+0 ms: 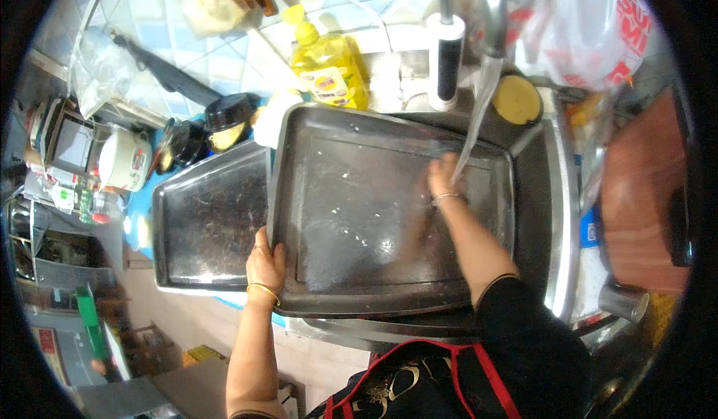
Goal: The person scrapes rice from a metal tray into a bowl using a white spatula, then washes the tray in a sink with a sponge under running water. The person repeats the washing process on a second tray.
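Observation:
A large dark metal baking tray (pixel 348 206) lies over the sink, its inner face up and wet, with a few white specks on it. My left hand (pixel 266 264) grips the tray's left rim, a bracelet at the wrist. On the tray's upper right part is my right hand (pixel 444 175), blurred, touching the wet surface beside a stream of water (pixel 477 116). Its fingertips are too smeared to show whether anything is in them. That stream falls from a metal faucet (pixel 493 20). To the left, partly covered by this tray, rests a second dark tray (pixel 207 222).
A yellow pump bottle (pixel 328 74) stands behind the tray, near a white cylindrical device (pixel 446 60). Black bowls (pixel 230 110) and a white pot (pixel 126 160) sit at left. A plastic bag (pixel 583 26) hangs at upper right. The metal sink rim (pixel 562 211) curves along the right.

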Demonstrator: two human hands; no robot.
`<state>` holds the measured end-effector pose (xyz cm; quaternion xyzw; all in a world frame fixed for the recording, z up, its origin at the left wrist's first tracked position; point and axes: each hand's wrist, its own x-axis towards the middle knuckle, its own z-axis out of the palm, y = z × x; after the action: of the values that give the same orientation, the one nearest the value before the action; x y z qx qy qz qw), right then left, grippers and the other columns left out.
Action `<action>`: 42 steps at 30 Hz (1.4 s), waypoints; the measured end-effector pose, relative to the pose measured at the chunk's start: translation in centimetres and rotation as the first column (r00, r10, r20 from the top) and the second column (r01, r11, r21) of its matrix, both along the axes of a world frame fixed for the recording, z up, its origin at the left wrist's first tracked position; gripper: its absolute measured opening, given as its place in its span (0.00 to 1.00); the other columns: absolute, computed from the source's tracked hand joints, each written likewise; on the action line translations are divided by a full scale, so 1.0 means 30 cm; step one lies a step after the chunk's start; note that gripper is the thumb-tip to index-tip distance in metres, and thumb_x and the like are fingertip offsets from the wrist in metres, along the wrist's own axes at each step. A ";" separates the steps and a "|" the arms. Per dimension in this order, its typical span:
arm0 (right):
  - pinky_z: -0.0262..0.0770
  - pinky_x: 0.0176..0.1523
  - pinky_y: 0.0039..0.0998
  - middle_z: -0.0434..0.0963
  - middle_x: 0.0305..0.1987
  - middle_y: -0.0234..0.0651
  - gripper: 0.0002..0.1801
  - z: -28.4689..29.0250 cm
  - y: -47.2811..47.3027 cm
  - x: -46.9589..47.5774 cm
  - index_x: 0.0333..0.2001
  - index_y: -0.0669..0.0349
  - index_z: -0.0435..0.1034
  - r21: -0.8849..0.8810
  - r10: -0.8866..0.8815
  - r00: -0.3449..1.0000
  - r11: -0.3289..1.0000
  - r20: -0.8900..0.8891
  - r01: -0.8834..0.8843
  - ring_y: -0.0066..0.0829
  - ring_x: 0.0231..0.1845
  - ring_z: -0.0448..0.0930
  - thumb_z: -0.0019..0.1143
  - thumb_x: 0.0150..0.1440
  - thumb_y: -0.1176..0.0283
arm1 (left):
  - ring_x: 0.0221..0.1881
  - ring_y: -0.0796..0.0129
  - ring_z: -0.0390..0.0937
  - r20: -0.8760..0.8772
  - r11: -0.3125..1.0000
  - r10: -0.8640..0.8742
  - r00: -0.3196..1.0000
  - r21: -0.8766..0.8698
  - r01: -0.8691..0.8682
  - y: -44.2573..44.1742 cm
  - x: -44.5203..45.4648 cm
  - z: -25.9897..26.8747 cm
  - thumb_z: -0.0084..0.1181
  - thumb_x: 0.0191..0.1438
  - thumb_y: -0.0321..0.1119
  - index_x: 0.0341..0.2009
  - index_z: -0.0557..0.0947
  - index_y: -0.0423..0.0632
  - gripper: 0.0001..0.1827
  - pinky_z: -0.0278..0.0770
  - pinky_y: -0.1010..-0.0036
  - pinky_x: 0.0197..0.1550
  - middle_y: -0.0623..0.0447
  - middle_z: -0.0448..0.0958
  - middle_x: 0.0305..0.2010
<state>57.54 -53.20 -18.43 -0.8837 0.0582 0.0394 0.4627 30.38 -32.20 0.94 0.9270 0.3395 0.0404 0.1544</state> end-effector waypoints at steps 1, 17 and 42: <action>0.67 0.45 0.41 0.69 0.38 0.46 0.15 0.046 0.066 -0.031 0.31 0.64 0.67 -0.117 0.223 0.963 0.972 0.155 -0.206 0.44 0.43 0.69 0.50 0.46 0.62 | 0.37 0.39 0.72 0.005 1.000 0.005 1.000 0.009 -0.005 -0.006 0.003 -0.001 0.47 0.50 0.30 0.50 0.63 0.42 0.21 0.70 0.57 0.39 0.33 0.73 0.37; 0.68 0.44 0.41 0.70 0.36 0.44 0.14 0.062 0.051 0.027 0.38 0.60 0.66 -0.327 0.453 0.834 0.877 0.314 -0.353 0.47 0.38 0.69 0.52 0.47 0.70 | 0.34 0.38 0.72 -0.060 0.999 0.033 0.998 0.024 -0.032 0.008 -0.005 -0.015 0.46 0.51 0.31 0.50 0.62 0.44 0.21 0.70 0.55 0.36 0.33 0.73 0.32; 0.70 0.40 0.38 0.71 0.37 0.42 0.11 -0.024 -0.101 0.072 0.38 0.57 0.68 -0.071 0.237 0.967 0.971 0.099 -0.230 0.41 0.40 0.72 0.48 0.48 0.71 | 0.32 0.37 0.71 -0.081 1.000 0.021 0.996 0.008 -0.021 0.026 -0.017 -0.034 0.46 0.51 0.31 0.50 0.61 0.42 0.21 0.69 0.53 0.34 0.31 0.73 0.30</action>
<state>59.69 -56.23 -19.15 -0.8984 -0.0700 0.0447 0.4312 29.88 -31.42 -0.07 0.9249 0.3549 0.0056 0.1365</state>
